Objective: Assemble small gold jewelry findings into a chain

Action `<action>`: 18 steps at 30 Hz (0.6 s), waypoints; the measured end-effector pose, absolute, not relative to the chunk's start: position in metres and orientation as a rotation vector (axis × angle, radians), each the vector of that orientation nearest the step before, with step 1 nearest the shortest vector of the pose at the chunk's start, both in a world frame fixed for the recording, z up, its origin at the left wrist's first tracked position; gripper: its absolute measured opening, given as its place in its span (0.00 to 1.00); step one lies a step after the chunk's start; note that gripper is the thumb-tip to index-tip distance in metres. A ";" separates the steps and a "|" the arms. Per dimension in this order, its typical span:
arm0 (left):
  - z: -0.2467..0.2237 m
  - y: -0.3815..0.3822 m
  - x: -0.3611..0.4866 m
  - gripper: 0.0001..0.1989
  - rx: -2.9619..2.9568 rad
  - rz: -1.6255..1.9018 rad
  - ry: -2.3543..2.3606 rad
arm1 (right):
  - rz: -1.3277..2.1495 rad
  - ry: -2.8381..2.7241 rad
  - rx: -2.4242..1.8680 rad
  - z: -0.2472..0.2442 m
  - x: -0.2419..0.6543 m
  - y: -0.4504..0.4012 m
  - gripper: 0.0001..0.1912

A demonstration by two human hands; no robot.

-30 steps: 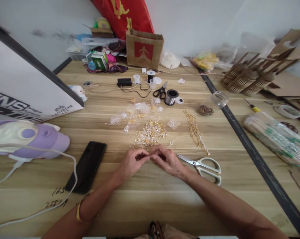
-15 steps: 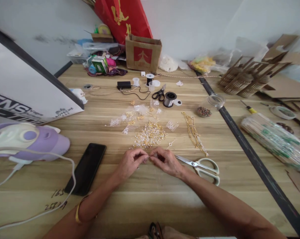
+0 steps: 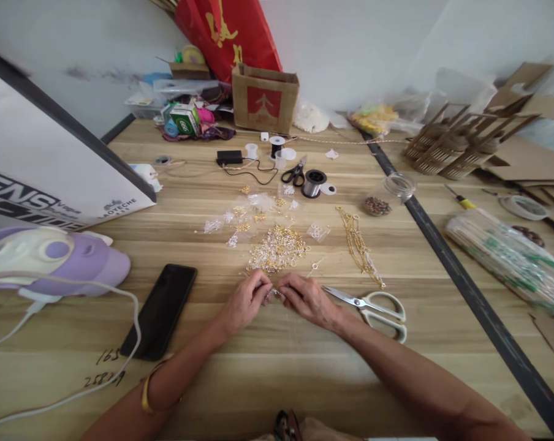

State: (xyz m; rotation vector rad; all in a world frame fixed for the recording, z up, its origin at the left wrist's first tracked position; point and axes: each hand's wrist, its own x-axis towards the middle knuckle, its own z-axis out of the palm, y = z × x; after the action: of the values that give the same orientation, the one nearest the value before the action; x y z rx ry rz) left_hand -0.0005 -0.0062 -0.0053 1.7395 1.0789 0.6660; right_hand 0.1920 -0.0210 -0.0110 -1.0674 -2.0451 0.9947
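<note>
A short string of small beads (image 3: 275, 293) spans the gap between my fingertips, low over the wooden table. My left hand (image 3: 246, 301) pinches one end, its fingers closed. The other end is between the closed fingers of my right hand (image 3: 308, 300). Just beyond both hands lies a loose pile of gold and silver rings and beads (image 3: 277, 250). White-handled scissors (image 3: 371, 308) rest beside my right hand, their blades toward it. A small ring with a thin chain (image 3: 314, 266) lies past my right knuckles.
A black phone (image 3: 160, 312) lies to the left, near a purple and white device (image 3: 59, 260) with a white cable. Gold chains (image 3: 357, 245) and a jar of beads (image 3: 379, 205) are on the right. Wire spools (image 3: 314, 184) and black scissors (image 3: 294, 174) stand farther back.
My fingertips have shifted slightly, and more of the bead string shows between them. My left fingers are curled in more. The things on the table have stayed put.
</note>
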 end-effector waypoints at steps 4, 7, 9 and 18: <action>-0.006 -0.008 0.001 0.08 1.865 0.617 1.117 | 0.932 -2.143 -1.027 -0.013 0.193 -0.022 0.10; -0.007 -0.008 0.002 0.08 1.927 0.623 1.147 | 0.939 -2.175 -1.017 -0.012 0.193 -0.021 0.09; -0.006 -0.008 0.003 0.08 1.944 0.623 1.162 | 0.927 -2.194 -1.005 -0.011 0.193 -0.021 0.09; -0.004 -0.009 0.004 0.08 1.943 0.596 1.197 | 0.909 -2.204 -0.990 -0.010 0.192 -0.022 0.10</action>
State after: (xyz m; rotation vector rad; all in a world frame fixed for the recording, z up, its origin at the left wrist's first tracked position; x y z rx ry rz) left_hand 0.0037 -0.0093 -0.0039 1.9432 1.1974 0.5961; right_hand 0.1924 -0.0219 -0.0104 -0.9900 -2.2040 0.9094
